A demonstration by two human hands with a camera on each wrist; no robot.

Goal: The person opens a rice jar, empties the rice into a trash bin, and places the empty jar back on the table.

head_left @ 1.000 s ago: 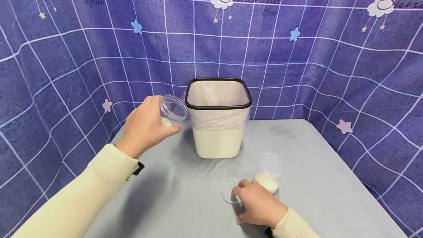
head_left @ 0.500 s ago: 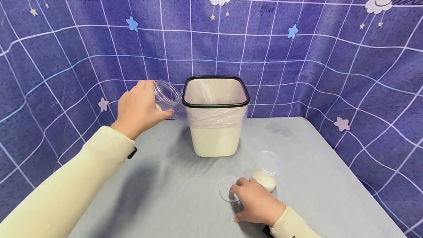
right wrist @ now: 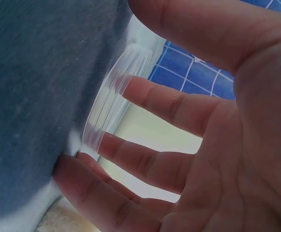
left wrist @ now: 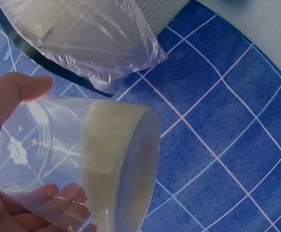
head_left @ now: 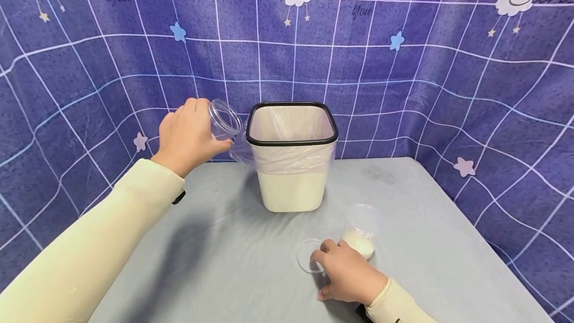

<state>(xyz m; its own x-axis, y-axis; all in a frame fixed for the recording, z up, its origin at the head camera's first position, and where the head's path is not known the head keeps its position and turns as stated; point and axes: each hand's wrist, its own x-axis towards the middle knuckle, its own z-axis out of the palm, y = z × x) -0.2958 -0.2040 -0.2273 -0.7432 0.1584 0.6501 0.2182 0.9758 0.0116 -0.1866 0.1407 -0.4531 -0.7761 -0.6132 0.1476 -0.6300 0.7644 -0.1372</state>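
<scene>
My left hand [head_left: 183, 136] grips a clear plastic jar [left wrist: 116, 145], tilted with its mouth towards the bin. In the left wrist view a pale layer of contents lies at the jar's bottom end. Down on the table, my right hand [head_left: 350, 273] rests with loosely bent, spread fingers beside a clear round lid [head_left: 303, 257]. The right wrist view has two fingertips against the ridged side of this lid [right wrist: 112, 104], with the thumb apart from it. Just beyond that hand stands another clear jar [head_left: 362, 223], pale grains in its lower part.
A cream bin [head_left: 293, 188] with a black rim and a clear bag liner stands at the middle back of the grey-covered table [head_left: 251, 273]. Bag plastic bulges out on its left side. A blue gridded curtain [head_left: 358, 64] hangs behind and at both sides.
My left hand has lifted the jar up and slightly left, and the jar's pale contents no longer show in the head view. The right hand stays in place by the lid.
</scene>
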